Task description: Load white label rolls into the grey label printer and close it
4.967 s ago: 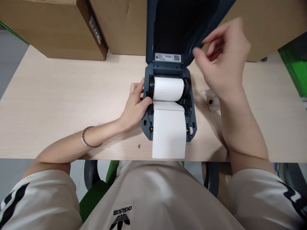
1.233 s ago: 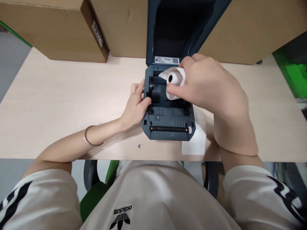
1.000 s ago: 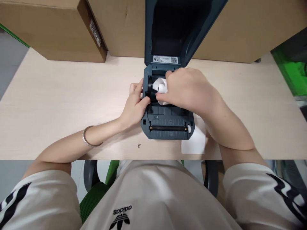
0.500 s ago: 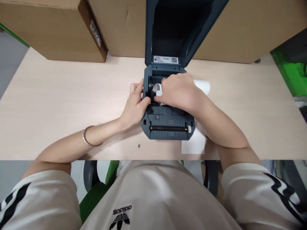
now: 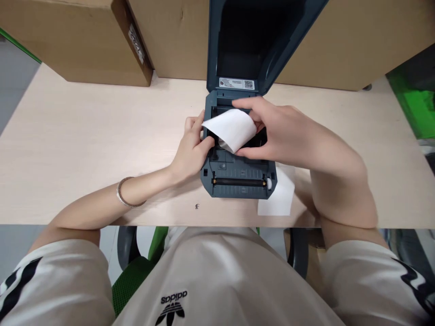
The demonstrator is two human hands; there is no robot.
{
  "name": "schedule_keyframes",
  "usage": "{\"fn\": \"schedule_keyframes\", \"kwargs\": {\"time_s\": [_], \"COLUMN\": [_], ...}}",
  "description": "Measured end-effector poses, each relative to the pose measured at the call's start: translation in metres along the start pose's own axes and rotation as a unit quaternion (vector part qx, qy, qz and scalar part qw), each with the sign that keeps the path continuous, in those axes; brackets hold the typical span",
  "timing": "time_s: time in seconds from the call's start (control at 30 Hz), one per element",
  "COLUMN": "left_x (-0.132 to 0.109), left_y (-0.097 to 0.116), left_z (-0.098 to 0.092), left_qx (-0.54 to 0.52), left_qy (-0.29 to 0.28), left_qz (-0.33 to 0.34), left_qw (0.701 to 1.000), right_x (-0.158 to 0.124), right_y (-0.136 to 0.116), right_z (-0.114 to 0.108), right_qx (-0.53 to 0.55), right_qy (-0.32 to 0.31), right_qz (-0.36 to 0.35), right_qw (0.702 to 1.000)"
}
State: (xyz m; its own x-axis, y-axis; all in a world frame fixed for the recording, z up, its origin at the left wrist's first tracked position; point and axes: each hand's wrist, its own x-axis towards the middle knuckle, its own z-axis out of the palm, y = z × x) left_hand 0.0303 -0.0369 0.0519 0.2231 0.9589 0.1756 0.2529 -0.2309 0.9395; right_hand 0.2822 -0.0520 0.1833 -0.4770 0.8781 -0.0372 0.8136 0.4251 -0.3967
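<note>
A dark blue-grey label printer [image 5: 238, 192] stands on the table with its lid [image 5: 212, 54] raised. My left hand [image 5: 190, 151] grips the printer's left wall, thumb over the inner edge and fingers along the outside. Over the open compartment, my right hand [image 5: 278, 129] holds a curved piece of white paper [image 5: 233, 127] by its right side, between thumb and fingers. The paper hides much of the compartment below it. A black roller [image 5: 239, 182] lies across the printer's front. Another part of white paper [image 5: 277, 194] lies flat by the printer's front right corner.
Large cardboard boxes [image 5: 81, 45] stand along the back of the table [image 5: 68, 149], behind the lid. A small dark mark or scrap [image 5: 197, 206] is near the front edge. A green chair [image 5: 131, 283] is below the table.
My right hand has drawn back to the right and turned, and the white paper now spreads over the compartment. The flat paper at the right has shifted slightly. My left hand has stayed put.
</note>
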Motion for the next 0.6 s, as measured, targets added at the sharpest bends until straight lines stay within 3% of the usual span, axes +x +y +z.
{"fn": "schedule_keyframes", "kwargs": {"time_s": [0.2,0.27,0.37,0.5,0.6], "left_x": [0.0,0.0,0.001,0.002,0.001], "left_y": [0.002,0.002,0.003,0.002,0.002], "left_z": [-0.001,-0.001,-0.001,-0.002,-0.001], "left_qx": [0.007,0.016,0.027,0.011,-0.006], "left_qy": [-0.006,-0.005,-0.006,-0.012,-0.014], "left_qz": [-0.004,-0.007,-0.011,-0.016,-0.02], "left_qw": [1.0,1.0,1.0,1.0,1.0], "right_x": [-0.035,-0.047,-0.062,-0.07,-0.073], "right_y": [0.0,-0.006,-0.019,-0.034,-0.038], "right_z": [0.01,0.019,0.032,0.04,0.044], "right_qx": [0.014,0.003,-0.057,-0.151,-0.2], "right_qy": [0.007,0.041,0.099,0.074,0.128], "right_qz": [-0.057,-0.068,-0.113,-0.176,-0.236], "right_qw": [0.998,0.997,0.987,0.97,0.942]}}
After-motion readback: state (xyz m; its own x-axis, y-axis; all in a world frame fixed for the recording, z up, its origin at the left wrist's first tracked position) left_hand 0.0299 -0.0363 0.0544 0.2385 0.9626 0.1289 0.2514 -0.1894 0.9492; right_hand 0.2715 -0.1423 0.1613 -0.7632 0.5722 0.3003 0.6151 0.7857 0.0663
